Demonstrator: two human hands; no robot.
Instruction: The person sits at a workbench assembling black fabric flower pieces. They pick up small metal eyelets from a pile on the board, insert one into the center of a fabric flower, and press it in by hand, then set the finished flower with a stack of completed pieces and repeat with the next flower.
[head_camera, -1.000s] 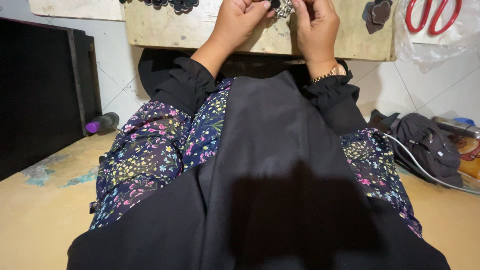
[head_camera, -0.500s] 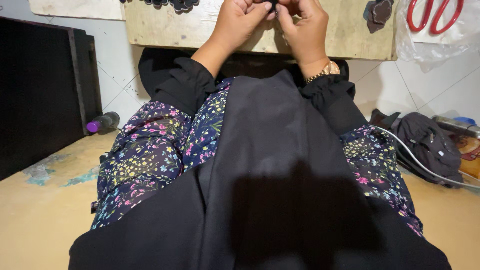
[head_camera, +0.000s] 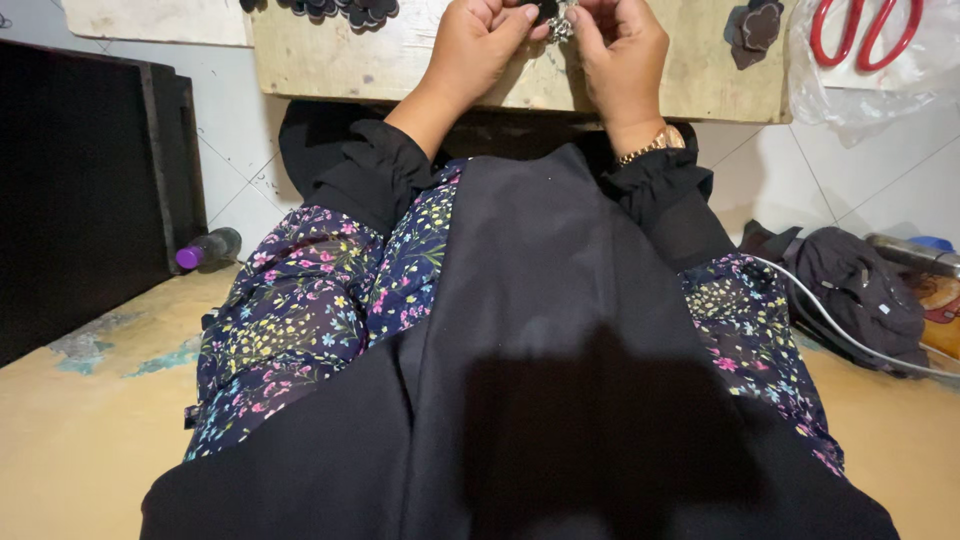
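Over the near edge of the wooden board (head_camera: 400, 60), the left hand (head_camera: 478, 45) and right hand (head_camera: 622, 50) meet — fingertips of both pinching a small sparkly silver piece (head_camera: 560, 22) between them. Red-handled scissors (head_camera: 862, 30) lie toward the board's right end; dark cut-out shapes (head_camera: 755, 28) sit nearer the hands.
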